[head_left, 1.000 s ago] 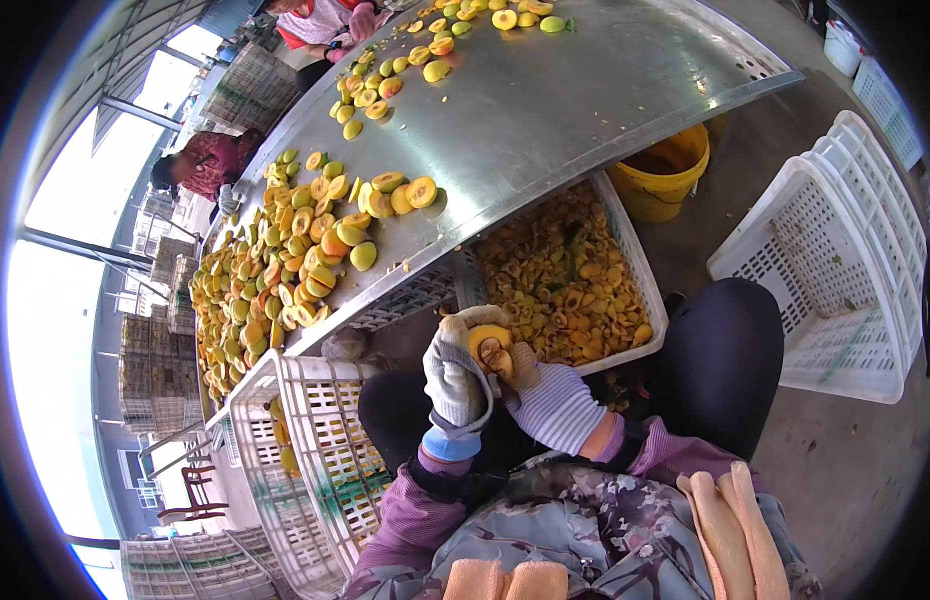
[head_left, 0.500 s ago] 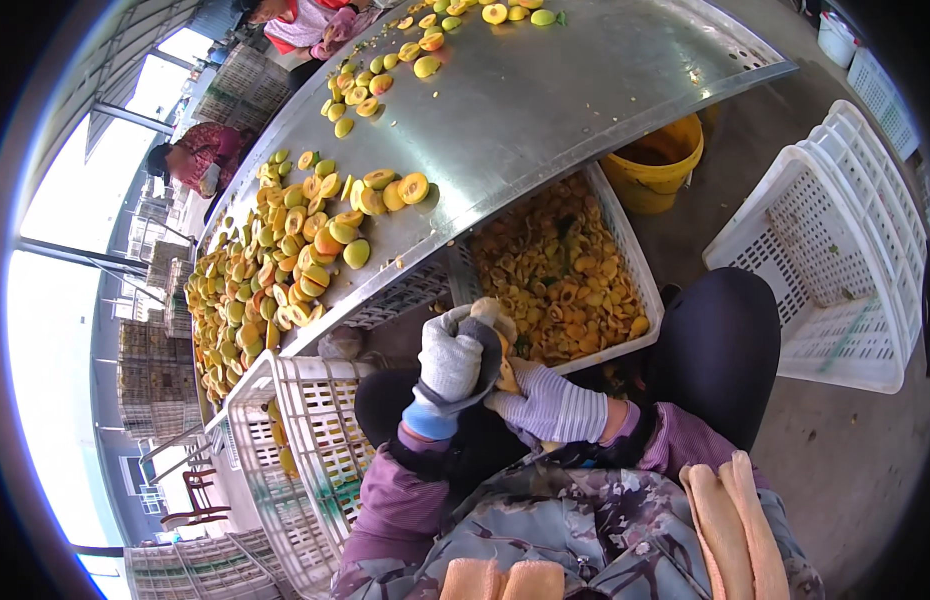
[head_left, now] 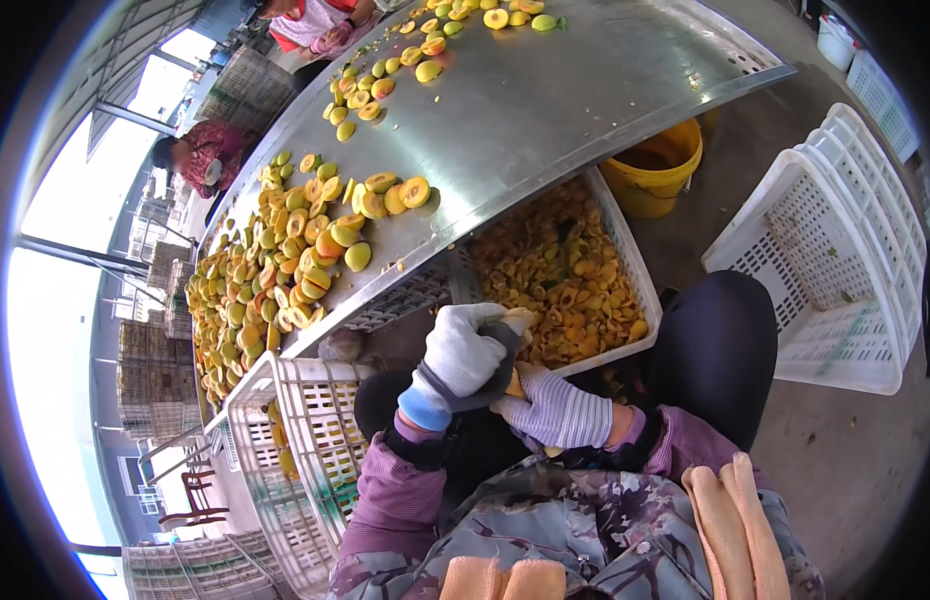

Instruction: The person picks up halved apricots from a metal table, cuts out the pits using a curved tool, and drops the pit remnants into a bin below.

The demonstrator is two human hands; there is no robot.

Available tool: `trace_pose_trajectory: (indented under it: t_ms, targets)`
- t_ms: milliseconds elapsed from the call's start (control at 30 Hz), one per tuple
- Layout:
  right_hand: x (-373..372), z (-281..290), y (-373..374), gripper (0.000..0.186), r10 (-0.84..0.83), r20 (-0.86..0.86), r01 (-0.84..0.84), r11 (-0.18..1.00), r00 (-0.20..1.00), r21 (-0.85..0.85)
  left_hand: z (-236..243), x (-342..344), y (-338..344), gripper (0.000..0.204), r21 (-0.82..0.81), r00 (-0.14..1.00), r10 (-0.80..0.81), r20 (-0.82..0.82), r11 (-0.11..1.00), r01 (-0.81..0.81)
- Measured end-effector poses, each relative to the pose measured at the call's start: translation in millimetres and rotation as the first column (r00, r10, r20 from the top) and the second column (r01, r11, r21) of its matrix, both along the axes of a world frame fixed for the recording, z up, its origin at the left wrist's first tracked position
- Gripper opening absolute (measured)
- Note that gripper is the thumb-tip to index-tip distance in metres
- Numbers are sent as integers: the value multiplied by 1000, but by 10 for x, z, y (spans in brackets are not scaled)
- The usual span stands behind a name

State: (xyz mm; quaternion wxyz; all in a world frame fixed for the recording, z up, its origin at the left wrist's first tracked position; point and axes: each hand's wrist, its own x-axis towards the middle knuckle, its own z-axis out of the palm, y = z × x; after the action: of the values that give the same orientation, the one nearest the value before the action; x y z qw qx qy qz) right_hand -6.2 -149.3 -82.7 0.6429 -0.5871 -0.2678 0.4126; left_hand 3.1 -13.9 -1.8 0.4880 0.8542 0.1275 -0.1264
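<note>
My left hand (head_left: pixel 461 352), in a pale grey glove with a dark palm and a blue cuff, is closed, knuckles up, in front of my lap. Just to its right and a little lower, my right hand (head_left: pixel 563 412) is curled in a striped white-and-purple glove. Tan-orange patches show at the fingertips of both; whether these are finger covers or fruit I cannot tell. What the fingers hold is hidden. Beyond them, under the table edge, sits a white crate (head_left: pixel 637 268) of small yellow-orange fruit pieces (head_left: pixel 575 290).
Halved yellow-green fruit (head_left: pixel 285 245) lies heaped on the metal table (head_left: pixel 545 110). A white plastic crate (head_left: pixel 330 440) stands at my left, stacked white crates (head_left: pixel 835 250) at my right. A yellow bucket (head_left: pixel 653 180) is under the table. Two other people work along the far left side.
My left hand has turned slightly, with its knuckles more over the top, and the dark palm shows less. My right hand has barely shifted. The fruit on the table has not moved.
</note>
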Motion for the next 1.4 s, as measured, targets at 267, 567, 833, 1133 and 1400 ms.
trace_pose_trajectory:
  t_ms: [267, 567, 833, 1133, 1400]
  targets:
    - [67, 228, -114, 17, 113, -322, -77, 990, 940, 120, -235, 32, 67, 29, -214, 954, -45, 295, 970, 112]
    - [123, 170, -85, 21, 179, -700, -25, 974, 691, 225, -611, 62, -224, 49, -985, 849, 503, 161, 31, 169]
    - [208, -679, 153, 15, -113, -959, 171, 983, 259, -70, 330, -832, 1245, 34, 38, 278, 452, 847, 472, -881]
    - [202, -259, 89, 25, -94, -781, 76, 995, 618, -60, 977, -1093, 1886, 43, 860, 754, 490, 437, 18, -510]
    - [237, -282, 57, 27, -197, -303, 179, 980, 932, -86, -727, 713, 2813, 60, 868, 976, 216, 35, 477, -137]
